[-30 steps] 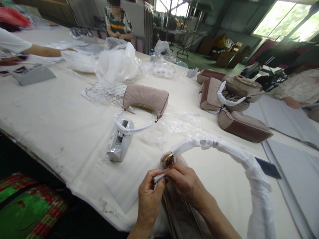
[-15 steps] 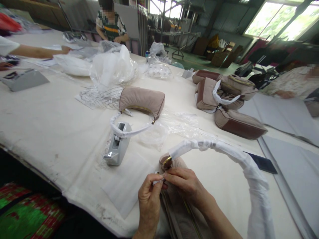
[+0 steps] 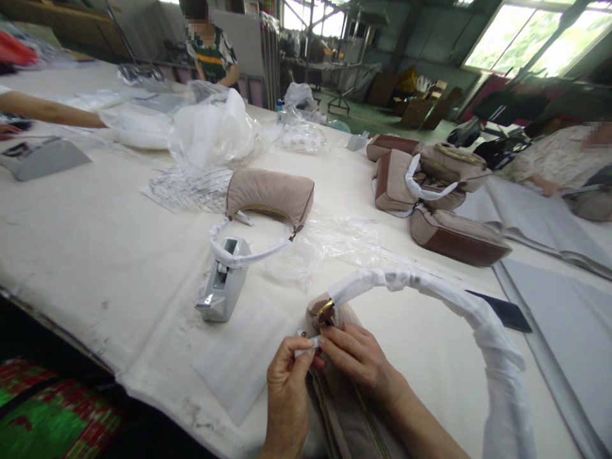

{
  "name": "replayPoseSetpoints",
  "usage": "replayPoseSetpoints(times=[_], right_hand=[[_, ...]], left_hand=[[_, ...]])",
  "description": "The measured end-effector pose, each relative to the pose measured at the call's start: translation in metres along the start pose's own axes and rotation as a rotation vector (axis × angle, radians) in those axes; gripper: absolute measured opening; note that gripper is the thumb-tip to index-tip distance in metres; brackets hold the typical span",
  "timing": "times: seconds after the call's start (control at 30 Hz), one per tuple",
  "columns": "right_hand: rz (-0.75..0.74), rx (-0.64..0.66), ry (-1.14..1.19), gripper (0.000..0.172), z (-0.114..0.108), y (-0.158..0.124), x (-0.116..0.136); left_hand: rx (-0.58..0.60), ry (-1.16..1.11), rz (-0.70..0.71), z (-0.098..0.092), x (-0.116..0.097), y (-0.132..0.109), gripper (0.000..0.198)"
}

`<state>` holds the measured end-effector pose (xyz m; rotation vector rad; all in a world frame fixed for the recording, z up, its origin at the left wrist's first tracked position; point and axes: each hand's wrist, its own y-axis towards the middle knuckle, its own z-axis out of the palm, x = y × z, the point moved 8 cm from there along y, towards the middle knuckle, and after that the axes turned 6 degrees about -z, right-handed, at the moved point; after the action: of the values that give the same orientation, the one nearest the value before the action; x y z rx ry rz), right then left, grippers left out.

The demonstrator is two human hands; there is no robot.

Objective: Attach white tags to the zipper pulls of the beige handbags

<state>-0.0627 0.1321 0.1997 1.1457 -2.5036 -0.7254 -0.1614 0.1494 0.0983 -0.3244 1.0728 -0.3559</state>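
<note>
A taupe handbag (image 3: 342, 408) lies at the table's near edge, its long zip running toward me. White wrapping covers its strap (image 3: 459, 303), which arches to the right from a gold ring (image 3: 326, 311). My left hand (image 3: 289, 389) pinches a small white strip (image 3: 306, 347) beside the zip's far end. Against it, my right hand (image 3: 366, 366) has its fingers closed at the bag's end, just below the ring. What the right fingertips grip is partly hidden.
Beyond my hands stand a grey tape dispenser (image 3: 224, 287) and another taupe handbag (image 3: 272, 194). A thin white sheet (image 3: 239, 370) lies to the left. More handbags (image 3: 459, 239) are piled at the right, near a dark flat object (image 3: 502, 311). Clear plastic bags (image 3: 210, 131) heap farther back; co-workers are around.
Both my hands remain together at the bag's end, with only slight finger movement. The white strip shows a little more. At the far left, a co-worker's arm has shifted left.
</note>
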Motion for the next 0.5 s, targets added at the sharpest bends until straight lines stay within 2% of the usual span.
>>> replayPoseSetpoints(times=[0.1, 0.2, 0.37, 0.5], right_hand=[[0.009, -0.030, 0.011, 0.026, 0.001, -0.007, -0.002], [-0.011, -0.046, 0.024, 0.026, 0.001, -0.010, -0.003], [-0.033, 0.000, 0.043, 0.025, 0.004, -0.008, -0.004], [-0.044, 0.012, 0.048, 0.023, 0.004, -0.004, -0.003]], left_hand=[[0.093, -0.069, -0.059, 0.006, -0.003, -0.002, 0.009], [0.173, -0.139, -0.130, 0.010, -0.011, 0.000, 0.020], [0.307, 0.116, -0.372, 0.015, -0.006, 0.009, 0.025], [0.367, 0.175, -0.443, 0.011, 0.000, 0.014, 0.025]])
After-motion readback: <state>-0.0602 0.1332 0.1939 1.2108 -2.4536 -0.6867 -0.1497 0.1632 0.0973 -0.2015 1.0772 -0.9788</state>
